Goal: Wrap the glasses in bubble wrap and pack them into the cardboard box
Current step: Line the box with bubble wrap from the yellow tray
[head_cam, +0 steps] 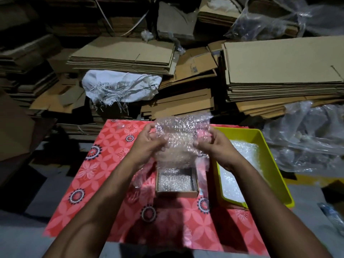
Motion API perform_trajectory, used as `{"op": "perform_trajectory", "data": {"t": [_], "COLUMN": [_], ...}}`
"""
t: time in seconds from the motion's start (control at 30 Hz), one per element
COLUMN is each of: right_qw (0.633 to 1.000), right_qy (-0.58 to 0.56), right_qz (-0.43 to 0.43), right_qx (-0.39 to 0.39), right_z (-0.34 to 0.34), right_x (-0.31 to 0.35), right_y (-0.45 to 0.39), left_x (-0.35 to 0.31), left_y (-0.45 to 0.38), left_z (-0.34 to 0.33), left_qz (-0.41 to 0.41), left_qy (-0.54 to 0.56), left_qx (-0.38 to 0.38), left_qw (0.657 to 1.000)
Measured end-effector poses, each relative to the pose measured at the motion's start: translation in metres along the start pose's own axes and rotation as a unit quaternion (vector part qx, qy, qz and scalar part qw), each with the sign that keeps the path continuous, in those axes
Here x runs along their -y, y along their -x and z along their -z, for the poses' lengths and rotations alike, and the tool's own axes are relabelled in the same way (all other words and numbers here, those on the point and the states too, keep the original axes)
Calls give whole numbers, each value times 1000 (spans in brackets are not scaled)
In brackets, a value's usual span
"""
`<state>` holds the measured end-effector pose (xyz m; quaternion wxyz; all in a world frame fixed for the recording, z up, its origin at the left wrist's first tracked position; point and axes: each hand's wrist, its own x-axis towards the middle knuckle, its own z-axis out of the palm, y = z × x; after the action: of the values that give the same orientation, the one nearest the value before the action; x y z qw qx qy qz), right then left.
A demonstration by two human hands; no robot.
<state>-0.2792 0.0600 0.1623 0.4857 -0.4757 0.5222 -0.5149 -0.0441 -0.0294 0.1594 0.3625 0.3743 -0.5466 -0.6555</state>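
L grip (149, 141), R grip (214, 144) raised, fingers curled (pinching), forearms extended

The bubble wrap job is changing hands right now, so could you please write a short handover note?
Left hand and right hand each grip a side of the bubble wrap sheet, held up above the cardboard box.
The box sits open on the red cloth, bubble wrap lining its bottom.
Yellow tray to its right holds more wrap.
Whether a glass is inside the sheet: cannot tell.
Left: finish wrapping, pack into the box.
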Motion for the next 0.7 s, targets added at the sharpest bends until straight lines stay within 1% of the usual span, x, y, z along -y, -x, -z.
{"op": "perform_trajectory", "data": {"t": [0.07, 0.17, 0.23, 0.3, 0.37, 0.47, 0.57, 0.63, 0.7], "right_qw": [997, 989, 988, 988, 985, 961, 937, 938, 951], "right_qy": [13, 52, 79, 106, 135, 228, 280, 276, 252], "right_qz": [40, 104, 108, 98, 95, 117, 153, 153, 121], "right_qx": [-60, -92, -72, -50, -46, -100, -141, -145, -130], "right_z": [-3, -2, 0, 3, 5, 9, 9, 9, 12], "right_x": [4, 12, 16, 19, 20, 18, 15, 14, 12], "right_y": [2, 7, 8, 9, 11, 7, 3, 2, -1], "left_x": [1, -2, -8, -11, -12, -11, -10, -11, -11], "left_y": [2, 7, 10, 12, 15, 15, 13, 11, 9], "left_z": [4, 5, 4, 4, 6, 5, 1, 0, 0], "left_qz": [-40, -98, -121, -126, -120, -140, -181, -209, -225], "left_qy": [3, -14, -71, -119, -119, -171, -235, -266, -292], "left_qx": [-24, -53, -67, -68, -64, -72, -100, -111, -113], "left_qw": [999, 994, 988, 983, 983, 973, 950, 935, 923]}}
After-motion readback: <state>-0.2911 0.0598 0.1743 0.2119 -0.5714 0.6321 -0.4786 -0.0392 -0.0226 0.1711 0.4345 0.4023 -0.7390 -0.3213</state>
